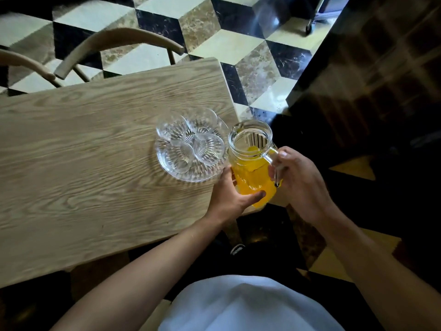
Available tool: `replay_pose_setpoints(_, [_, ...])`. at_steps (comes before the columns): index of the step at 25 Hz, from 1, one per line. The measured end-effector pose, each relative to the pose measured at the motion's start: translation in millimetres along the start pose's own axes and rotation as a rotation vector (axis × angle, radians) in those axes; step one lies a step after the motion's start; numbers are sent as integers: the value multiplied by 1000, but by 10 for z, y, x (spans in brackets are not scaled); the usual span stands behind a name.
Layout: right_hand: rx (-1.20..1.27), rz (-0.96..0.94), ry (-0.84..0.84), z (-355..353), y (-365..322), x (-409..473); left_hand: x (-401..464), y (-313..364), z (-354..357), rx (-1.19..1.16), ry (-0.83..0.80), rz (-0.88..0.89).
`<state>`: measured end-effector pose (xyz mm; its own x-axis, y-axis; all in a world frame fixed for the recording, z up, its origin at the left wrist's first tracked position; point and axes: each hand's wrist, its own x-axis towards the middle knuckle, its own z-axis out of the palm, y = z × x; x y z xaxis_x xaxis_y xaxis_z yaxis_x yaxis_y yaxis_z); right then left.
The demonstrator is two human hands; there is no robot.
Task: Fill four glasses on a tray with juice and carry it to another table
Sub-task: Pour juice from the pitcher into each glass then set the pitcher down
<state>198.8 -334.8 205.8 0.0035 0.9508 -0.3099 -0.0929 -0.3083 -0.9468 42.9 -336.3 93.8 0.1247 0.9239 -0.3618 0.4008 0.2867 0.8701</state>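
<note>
A clear glass jug (250, 163) holding orange juice stands at the right end of the wooden table (83, 151). My right hand (298, 185) grips its glass handle. My left hand (231, 194) wraps around the jug's lower body from the left. Just left of the jug lies a round ribbed glass tray (167, 168) carrying several empty clear glasses (171, 129), packed close together. The jug's open mouth faces up, beside the tray's right rim.
Two curved wooden chair backs (114, 39) stand behind the table's far edge. A checkered marble floor (226, 44) stretches beyond. A dark cabinet (370, 80) rises at the right. A wheeled cart's caster (309, 28) shows at the top right.
</note>
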Motion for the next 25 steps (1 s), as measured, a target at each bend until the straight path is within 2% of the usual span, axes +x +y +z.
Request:
replay_pose_setpoints(3, [-67,19,-19,-7,17,120,89,-39,36,-24,-19,-30])
replay_pose_setpoints(13, [-196,58,-260,-171,-14,499,151,-143,294,-210,11,-220])
replay_pose_setpoints(19, [-248,131,-362,-254,-122,848,271,-85,480,-407,44,-300])
replay_pose_setpoints(25, [-405,173,-373,-238,-139,1066,413,-73,613,-489,111,-320])
